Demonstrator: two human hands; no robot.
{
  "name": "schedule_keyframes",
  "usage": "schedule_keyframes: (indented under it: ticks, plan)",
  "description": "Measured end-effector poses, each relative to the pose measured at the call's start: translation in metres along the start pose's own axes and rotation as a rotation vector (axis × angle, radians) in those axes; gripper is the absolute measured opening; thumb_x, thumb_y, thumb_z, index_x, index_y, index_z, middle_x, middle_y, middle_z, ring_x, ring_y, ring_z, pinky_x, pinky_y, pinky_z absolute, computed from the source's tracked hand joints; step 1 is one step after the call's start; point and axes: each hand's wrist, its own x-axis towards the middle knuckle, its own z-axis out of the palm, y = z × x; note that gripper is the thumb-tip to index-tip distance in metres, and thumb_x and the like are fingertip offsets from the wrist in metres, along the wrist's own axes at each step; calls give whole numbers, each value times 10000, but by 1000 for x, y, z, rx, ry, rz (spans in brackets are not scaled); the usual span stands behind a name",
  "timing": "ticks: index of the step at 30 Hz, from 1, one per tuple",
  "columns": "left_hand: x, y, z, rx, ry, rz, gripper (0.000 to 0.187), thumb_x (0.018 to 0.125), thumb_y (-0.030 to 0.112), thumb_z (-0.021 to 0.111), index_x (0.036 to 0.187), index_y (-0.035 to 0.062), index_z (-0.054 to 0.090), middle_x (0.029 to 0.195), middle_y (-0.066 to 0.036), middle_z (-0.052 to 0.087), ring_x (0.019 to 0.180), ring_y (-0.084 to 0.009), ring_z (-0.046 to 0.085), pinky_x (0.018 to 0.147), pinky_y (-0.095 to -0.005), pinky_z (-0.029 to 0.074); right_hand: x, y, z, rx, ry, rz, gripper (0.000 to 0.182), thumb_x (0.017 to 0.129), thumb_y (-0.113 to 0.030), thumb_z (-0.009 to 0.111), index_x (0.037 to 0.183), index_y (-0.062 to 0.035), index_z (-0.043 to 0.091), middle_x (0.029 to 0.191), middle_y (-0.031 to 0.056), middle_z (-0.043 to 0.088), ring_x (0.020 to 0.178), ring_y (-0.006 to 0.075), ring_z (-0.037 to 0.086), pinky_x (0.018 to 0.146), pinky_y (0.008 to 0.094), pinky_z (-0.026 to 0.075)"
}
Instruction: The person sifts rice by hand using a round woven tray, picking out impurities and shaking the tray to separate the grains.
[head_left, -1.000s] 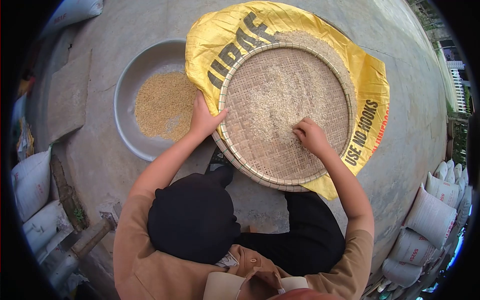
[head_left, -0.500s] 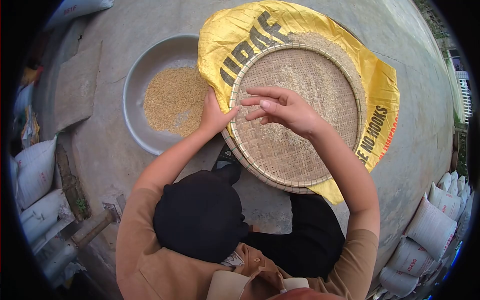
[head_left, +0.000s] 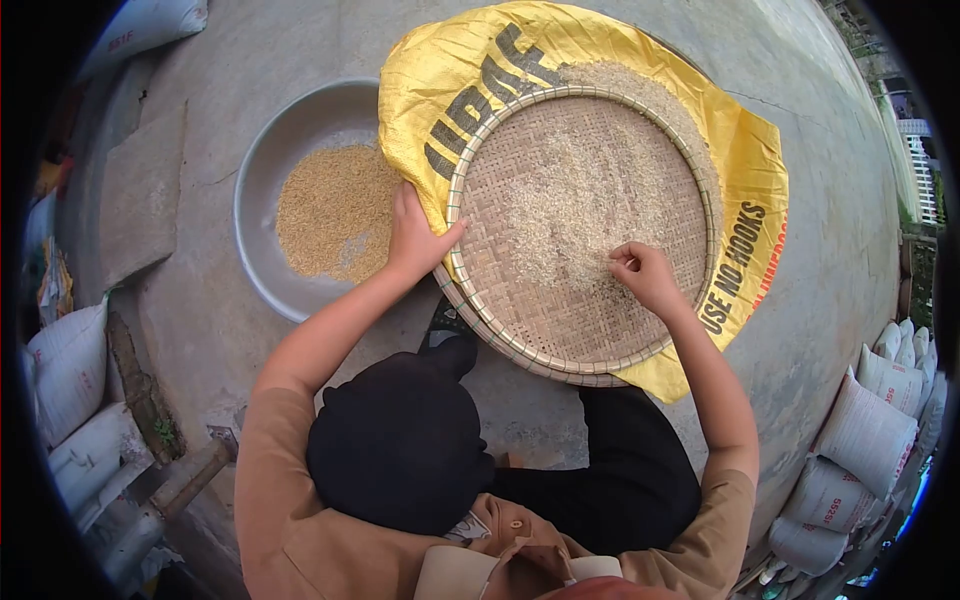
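Note:
A round woven bamboo winnowing tray [head_left: 545, 325] lies in front of me, with pale grains [head_left: 570, 200] scattered over its middle. My left hand [head_left: 415, 235] grips the tray's left rim, thumb over the edge and fingers at the outer side by the yellow sack. Over the right part of the tray, my right hand [head_left: 645, 275] is closed in a pinch at the grain; whatever sits between its fingertips is too small to make out. Beneath the tray spreads a yellow woven sack [head_left: 750, 170] with black lettering, and more grain lies on it along the far rim.
Left of the tray stands a metal basin [head_left: 262, 140] holding golden grain [head_left: 330, 205]. Filled white sacks [head_left: 865, 425] are stacked at the right, and other sacks [head_left: 70, 345] lie at the left. A metal pipe [head_left: 190, 470] is near my left elbow.
My right hand has moved right and down, from above the tray's left part to the grain at right. Its spread fingers have closed into a pinch. The left hand stays on the rim.

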Motion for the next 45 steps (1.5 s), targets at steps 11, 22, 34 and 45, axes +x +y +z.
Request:
schedule_keyframes:
  ticks: [11, 22, 34, 45]
  plan:
    - [50, 28, -24, 235, 265, 99, 1232, 653, 536, 747, 1426, -19, -36, 1467, -286, -3, 1366, -453, 7, 1099, -528, 105, -6, -1, 18, -254, 67, -93, 148, 763, -157, 680, 851, -47, 633, 845, 104, 597, 778, 269, 599, 697, 361, 484]
    - [52, 35, -6, 448, 41, 83, 715, 699, 379, 733, 1305, 155, 426, 1467, -255, 37, 1337, -519, 61, 1045, -562, 271, 2, -1, 21, -324, 94, -159, 103, 780, -141, 617, 789, -40, 597, 831, 124, 587, 773, 307, 585, 690, 389, 477]
    - [52, 27, -3, 421, 85, 136, 632, 714, 348, 702, 1268, 147, 473, 1474, -235, 49, 1351, -487, 67, 1030, -532, 321, -6, 1, 14, -331, 55, -265, 125, 790, -127, 627, 900, -74, 599, 869, 96, 586, 776, 276, 600, 681, 377, 485]
    - [52, 28, -4, 449, 81, 124, 626, 719, 360, 700, 1265, 157, 471, 1478, -226, 60, 1356, -473, 79, 990, -522, 372, -2, 2, 16, -390, 31, -242, 178, 789, -165, 645, 952, -104, 606, 894, 89, 580, 801, 275, 605, 700, 380, 490]
